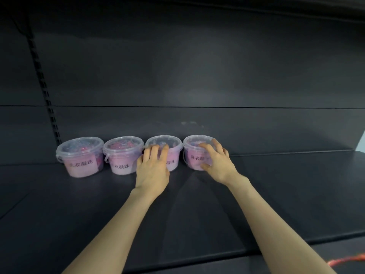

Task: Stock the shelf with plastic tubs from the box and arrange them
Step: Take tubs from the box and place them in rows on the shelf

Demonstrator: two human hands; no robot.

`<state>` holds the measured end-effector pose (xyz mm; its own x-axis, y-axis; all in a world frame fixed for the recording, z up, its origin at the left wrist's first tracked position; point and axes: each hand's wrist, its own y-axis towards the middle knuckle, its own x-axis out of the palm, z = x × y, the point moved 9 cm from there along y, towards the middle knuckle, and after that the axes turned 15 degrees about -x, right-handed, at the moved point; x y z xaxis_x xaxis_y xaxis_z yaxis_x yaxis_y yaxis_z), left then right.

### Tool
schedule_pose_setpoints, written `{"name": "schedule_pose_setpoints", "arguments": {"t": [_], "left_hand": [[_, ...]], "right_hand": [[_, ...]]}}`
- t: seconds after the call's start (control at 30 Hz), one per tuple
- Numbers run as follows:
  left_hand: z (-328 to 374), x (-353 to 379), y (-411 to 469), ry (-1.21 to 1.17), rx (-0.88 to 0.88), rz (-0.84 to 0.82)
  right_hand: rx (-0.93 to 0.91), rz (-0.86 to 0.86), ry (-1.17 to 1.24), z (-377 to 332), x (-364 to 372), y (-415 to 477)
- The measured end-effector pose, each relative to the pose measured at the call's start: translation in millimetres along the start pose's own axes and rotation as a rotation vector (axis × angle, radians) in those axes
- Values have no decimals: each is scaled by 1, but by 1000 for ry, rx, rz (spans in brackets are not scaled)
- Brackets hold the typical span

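Note:
Several clear plastic tubs with pink labels stand in a row at the back of a dark shelf (197,204). From the left: the first tub (80,156), the second tub (123,155), the third tub (171,148) and the fourth tub (194,149). My left hand (153,171) grips the third tub from the front, fingers curled over its lid rim. My right hand (216,162) grips the fourth tub, fingers over the lid and thumb against its front wall. The box is out of view.
The shelf's dark back panel (197,76) rises right behind the tubs, with a slotted upright (42,84) at the left. Bare shelf surface stretches to the right of the fourth tub. An orange object (347,261) shows at the lower right corner.

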<state>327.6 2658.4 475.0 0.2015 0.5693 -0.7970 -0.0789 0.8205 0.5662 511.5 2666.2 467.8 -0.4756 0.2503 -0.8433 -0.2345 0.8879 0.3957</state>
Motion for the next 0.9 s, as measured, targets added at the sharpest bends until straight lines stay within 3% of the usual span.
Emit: {"name": "schedule_pose_setpoints", "arguments": {"t": [0.07,0.13,0.2,0.33,0.5,0.67,0.9], "left_hand": [[-1,-6,-1,10,19,-102],[1,-27,-8,-27,51,-144],[9,-59,-25,-167,68,-102],[31,-124,-89,-442,116,63],[67,-151,-198,-546,137,130],[100,-101,-316,-534,27,6],[104,20,-468,-429,-252,-338]], "right_hand": [[18,47,11,-6,-15,-11],[-20,198,-22,-19,-42,-29],[-80,320,-13,-34,-67,-54],[-161,398,-33,-59,-93,-117],[-281,477,18,-55,-102,-222],[-332,296,141,-10,-54,-325],[-122,-44,266,77,65,-444]]}}
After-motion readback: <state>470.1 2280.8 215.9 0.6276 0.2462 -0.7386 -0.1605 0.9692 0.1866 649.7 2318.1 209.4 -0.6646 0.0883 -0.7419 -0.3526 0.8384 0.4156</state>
